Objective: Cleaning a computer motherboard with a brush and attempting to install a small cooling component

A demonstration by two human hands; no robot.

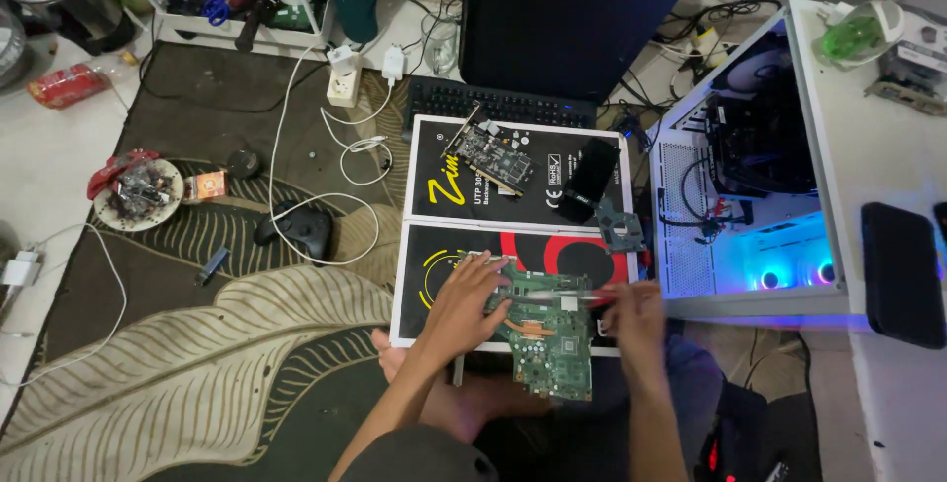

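Overhead view of a person seated on a patterned rug. A green circuit board lies at the near edge of a flat black box and overhangs that edge toward the person's lap. The left hand rests on the board's left edge, fingers spread and pressing flat. The right hand, motion-blurred, sits at the board's right edge, curled around a thin red-handled tool that crosses the board's upper part; how tightly it closes cannot be told. A second black box adjoins the far edge and carries a smaller card. An open white computer case with blue-lit fans stands just right of the boxes. A black game controller lies on the rug to the left.
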